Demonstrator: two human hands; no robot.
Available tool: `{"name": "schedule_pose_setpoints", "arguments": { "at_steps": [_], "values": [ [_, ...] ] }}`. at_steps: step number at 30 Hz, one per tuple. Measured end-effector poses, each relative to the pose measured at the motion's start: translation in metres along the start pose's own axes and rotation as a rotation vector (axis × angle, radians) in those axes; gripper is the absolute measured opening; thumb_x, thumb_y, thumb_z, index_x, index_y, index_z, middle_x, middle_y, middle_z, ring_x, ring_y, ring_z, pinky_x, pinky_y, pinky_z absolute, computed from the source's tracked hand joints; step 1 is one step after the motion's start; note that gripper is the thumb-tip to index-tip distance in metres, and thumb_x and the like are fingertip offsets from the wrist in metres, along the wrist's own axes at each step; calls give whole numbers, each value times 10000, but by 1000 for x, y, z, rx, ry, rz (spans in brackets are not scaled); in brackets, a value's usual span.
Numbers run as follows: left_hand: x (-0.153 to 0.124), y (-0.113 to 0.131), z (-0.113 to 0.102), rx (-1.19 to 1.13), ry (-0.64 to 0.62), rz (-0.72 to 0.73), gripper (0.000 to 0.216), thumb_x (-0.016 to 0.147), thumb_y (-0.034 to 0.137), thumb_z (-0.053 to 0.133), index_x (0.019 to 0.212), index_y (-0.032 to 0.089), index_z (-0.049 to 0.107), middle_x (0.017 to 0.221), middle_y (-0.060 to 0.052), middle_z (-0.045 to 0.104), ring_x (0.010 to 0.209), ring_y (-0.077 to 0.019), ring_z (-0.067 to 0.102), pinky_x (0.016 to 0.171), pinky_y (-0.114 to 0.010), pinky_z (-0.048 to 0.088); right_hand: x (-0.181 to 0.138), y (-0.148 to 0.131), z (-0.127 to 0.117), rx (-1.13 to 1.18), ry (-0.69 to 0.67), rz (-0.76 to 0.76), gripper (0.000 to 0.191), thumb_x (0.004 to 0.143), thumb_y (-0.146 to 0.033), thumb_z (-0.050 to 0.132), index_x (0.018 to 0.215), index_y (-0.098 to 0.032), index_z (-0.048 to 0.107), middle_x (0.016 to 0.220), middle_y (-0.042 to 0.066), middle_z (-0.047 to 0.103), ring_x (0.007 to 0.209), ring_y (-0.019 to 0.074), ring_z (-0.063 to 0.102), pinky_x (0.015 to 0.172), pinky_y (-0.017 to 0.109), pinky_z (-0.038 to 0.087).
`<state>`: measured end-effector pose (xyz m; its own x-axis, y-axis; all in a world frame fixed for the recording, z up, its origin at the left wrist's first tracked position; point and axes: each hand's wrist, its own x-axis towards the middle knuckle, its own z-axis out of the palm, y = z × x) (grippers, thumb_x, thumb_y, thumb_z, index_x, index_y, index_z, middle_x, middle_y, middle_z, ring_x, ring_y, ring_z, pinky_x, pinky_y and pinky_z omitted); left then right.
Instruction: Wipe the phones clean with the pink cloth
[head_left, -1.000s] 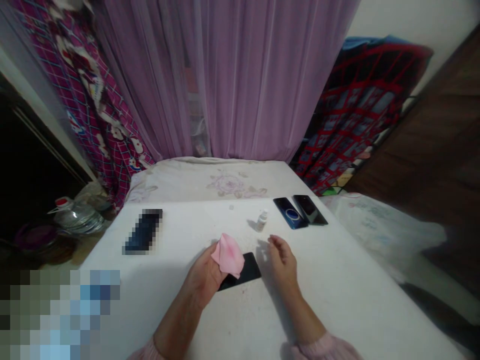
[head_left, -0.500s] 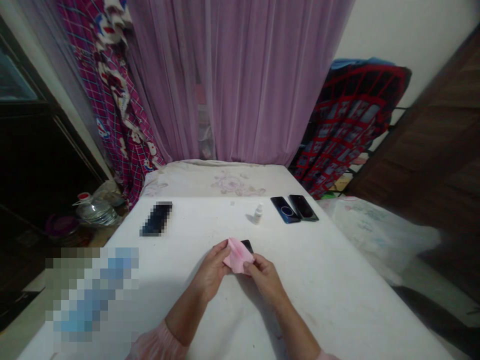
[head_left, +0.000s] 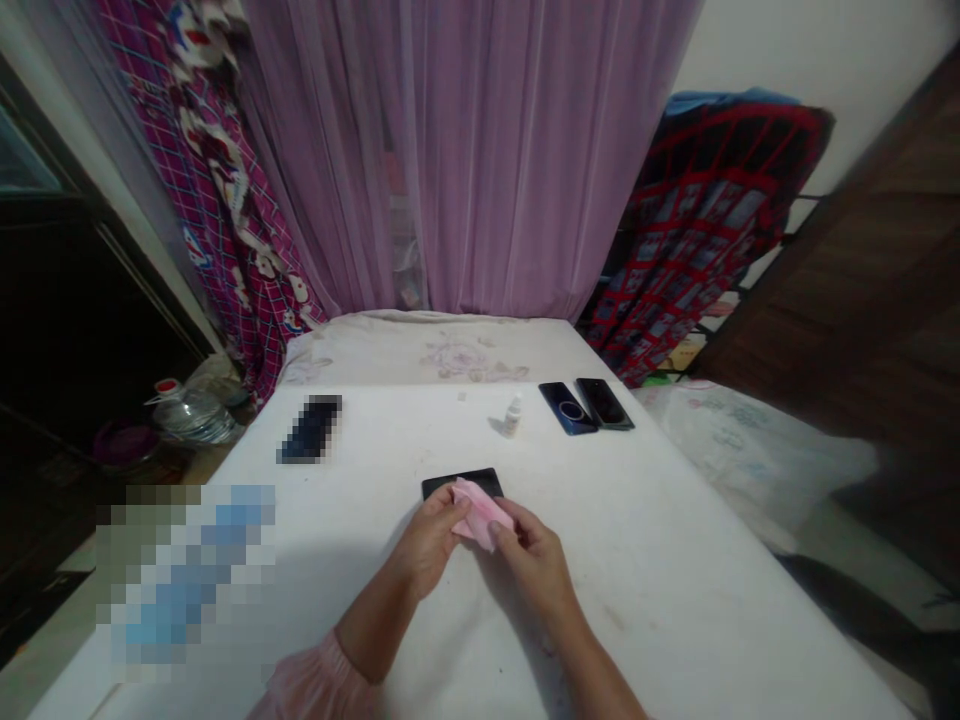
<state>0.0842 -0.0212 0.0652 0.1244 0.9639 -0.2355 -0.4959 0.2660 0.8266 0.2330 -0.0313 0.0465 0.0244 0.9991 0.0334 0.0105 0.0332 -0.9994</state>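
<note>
A small pink cloth (head_left: pixel 480 512) is stretched between my two hands above the table. My left hand (head_left: pixel 429 538) pinches its left edge between thumb and fingers. At the right edge, my right hand (head_left: pixel 534 555) grips it with thumb on top and fingers curled behind. Just beyond the cloth lies a flat black device (head_left: pixel 480 480), perhaps a phone, its near part hidden by the cloth and hands. A small white bottle (head_left: pixel 513 418) stands upright farther back.
Two dark phones, a blue-backed one (head_left: pixel 568 408) and a black one (head_left: pixel 604 403), lie side by side at the back right of the white-covered table (head_left: pixel 675 560). On the left are a pixelated dark object (head_left: pixel 309 430) and a pixelated blue shape (head_left: pixel 199 570).
The pink cloth now looks narrower and more folded between my hands. More of the black device shows behind it. The view has shifted slightly.
</note>
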Motion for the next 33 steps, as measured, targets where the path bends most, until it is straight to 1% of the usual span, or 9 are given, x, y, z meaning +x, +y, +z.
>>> {"name": "schedule_pose_setpoints", "arguments": {
  "at_steps": [3, 6, 9, 10, 12, 15, 21, 25, 33],
  "values": [
    [4, -2, -10, 149, 11, 71, 461, 710, 471, 782, 1033, 169, 650, 970, -82, 719, 892, -212, 671, 790, -307, 493, 8, 1, -9, -34, -13, 8, 344, 727, -450, 684, 852, -140, 761, 752, 76, 726, 665, 203, 637, 621, 301, 511],
    [12, 0, -31, 498, 158, 255, 429, 752, 446, 705, 1092, 193, 635, 1042, -95, 710, 997, -243, 661, 923, -393, 482, 23, 0, -26, -183, 158, -82, 306, 739, -425, 637, 824, -151, 745, 732, 59, 712, 640, 190, 623, 604, 290, 505],
    [19, 1, -54, 676, 237, 355, 437, 688, 369, 747, 1088, 224, 649, 1191, -94, 665, 1198, -286, 558, 1108, -464, 330, 42, -2, -36, -461, 337, -316, 277, 809, -361, 550, 882, -173, 740, 843, 68, 725, 730, 194, 646, 686, 300, 519],
    [20, 0, -60, 842, 232, 412, 460, 695, 367, 734, 1125, 232, 642, 1245, -96, 645, 1241, -298, 526, 1128, -485, 300, 47, -2, -36, -568, 357, -420, 273, 836, -329, 522, 903, -181, 742, 885, 74, 724, 776, 197, 649, 720, 303, 517],
    [21, -4, -69, 1143, 204, 482, 536, 716, 369, 713, 1221, 227, 602, 1344, -113, 593, 1310, -325, 467, 1153, -536, 240, 52, 1, -28, -768, 310, -605, 276, 868, -254, 487, 923, -194, 750, 905, 81, 716, 815, 197, 638, 740, 299, 504],
    [20, -12, -71, 1414, 147, 484, 631, 772, 391, 679, 1345, 197, 502, 1431, -147, 521, 1371, -345, 402, 1168, -575, 171, 50, 10, -11, -973, 154, -711, 292, 864, -147, 480, 936, -203, 757, 855, 79, 702, 793, 197, 613, 718, 295, 490],
    [18, -13, -66, 1483, 93, 482, 601, 817, 367, 639, 1368, 192, 472, 1415, -155, 534, 1366, -348, 412, 1171, -576, 161, 37, 24, -2, -1074, -17, -684, 281, 854, -139, 527, 1029, -209, 736, 1161, 86, 697, 1094, 252, 578, 926, 392, 458],
    [18, -11, -64, 1482, 93, 481, 608, 806, 339, 645, 1366, 178, 474, 1407, -159, 538, 1367, -354, 408, 1172, -570, 165, 37, 30, -1, -1126, -23, -668, 306, 898, -159, 499, 1117, -185, 712, 1171, 98, 702, 1070, 250, 597, 936, 403, 456],
    [17, -10, -61, 1474, 74, 446, 590, 808, 317, 630, 1358, 170, 477, 1402, -158, 540, 1367, -349, 412, 1172, -564, 175, 29, 33, 13, -1079, -113, -771, 323, 909, -119, 480, 1140, -164, 702, 1159, 80, 714, 1081, 239, 582, 949, 387, 433]
  ]
}}
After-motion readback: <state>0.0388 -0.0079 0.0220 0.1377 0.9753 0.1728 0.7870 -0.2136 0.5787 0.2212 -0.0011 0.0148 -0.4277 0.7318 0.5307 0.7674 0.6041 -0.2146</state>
